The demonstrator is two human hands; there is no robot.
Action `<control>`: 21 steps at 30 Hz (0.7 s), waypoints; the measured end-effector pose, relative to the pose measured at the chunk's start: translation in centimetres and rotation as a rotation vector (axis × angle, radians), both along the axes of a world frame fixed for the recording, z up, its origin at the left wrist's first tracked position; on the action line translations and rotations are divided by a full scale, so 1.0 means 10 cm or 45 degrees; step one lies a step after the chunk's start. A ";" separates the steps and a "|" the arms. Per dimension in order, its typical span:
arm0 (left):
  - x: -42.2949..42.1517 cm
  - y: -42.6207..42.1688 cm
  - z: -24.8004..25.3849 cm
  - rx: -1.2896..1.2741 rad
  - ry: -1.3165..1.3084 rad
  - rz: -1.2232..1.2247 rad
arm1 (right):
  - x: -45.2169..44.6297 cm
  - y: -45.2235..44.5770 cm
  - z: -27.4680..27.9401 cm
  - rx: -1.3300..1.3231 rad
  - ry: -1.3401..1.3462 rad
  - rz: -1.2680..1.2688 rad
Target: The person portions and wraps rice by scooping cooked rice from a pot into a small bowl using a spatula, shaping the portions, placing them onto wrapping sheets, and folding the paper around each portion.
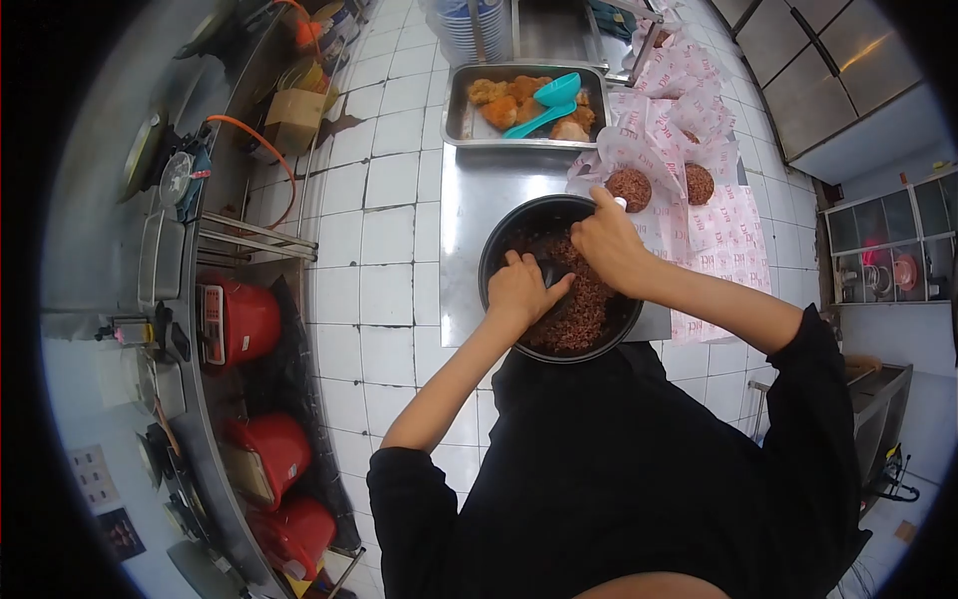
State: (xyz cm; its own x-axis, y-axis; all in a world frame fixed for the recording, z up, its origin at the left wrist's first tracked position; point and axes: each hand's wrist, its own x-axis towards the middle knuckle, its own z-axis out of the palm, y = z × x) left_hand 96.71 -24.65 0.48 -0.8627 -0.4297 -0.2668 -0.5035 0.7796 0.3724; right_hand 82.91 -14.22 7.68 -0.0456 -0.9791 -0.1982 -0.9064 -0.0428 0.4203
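A black round pot [631,324] stands at the near edge of the metal table, with reddish-brown cooked rice [584,319] inside. My left hand [521,292] reaches into the pot, its fingers curled by a dark, rounded thing that I cannot make out. Over the pot's far right rim, my right hand [607,240] is closed round a utensil whose white handle end [621,203] sticks out beyond the fingers. The rest of that utensil is hidden. Just past the rim, a rice mound [629,190] rests on red-printed paper, beside another rice mound [700,185].
Beyond the pot, a steel tray [454,125] holds fried pieces [499,108] and a turquoise scoop [559,90]. Printed paper sheets [733,245] cover the table's right side. Stacked plastic tubs [469,30] stand at the back. Red appliances [249,319] line the left shelf.
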 end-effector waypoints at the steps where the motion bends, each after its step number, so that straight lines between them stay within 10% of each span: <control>1: 0.01 0.02 -0.08 0.004 0.022 0.012 | -0.08 0.00 -0.07 -0.119 -0.124 -0.055; 4: 0.03 0.02 -0.18 0.199 -0.022 0.045 | -0.21 0.11 -0.18 0.198 -0.322 -0.228; 21: -0.06 0.21 -0.10 0.523 0.033 0.118 | 0.06 0.43 -0.25 -0.355 -0.883 -0.839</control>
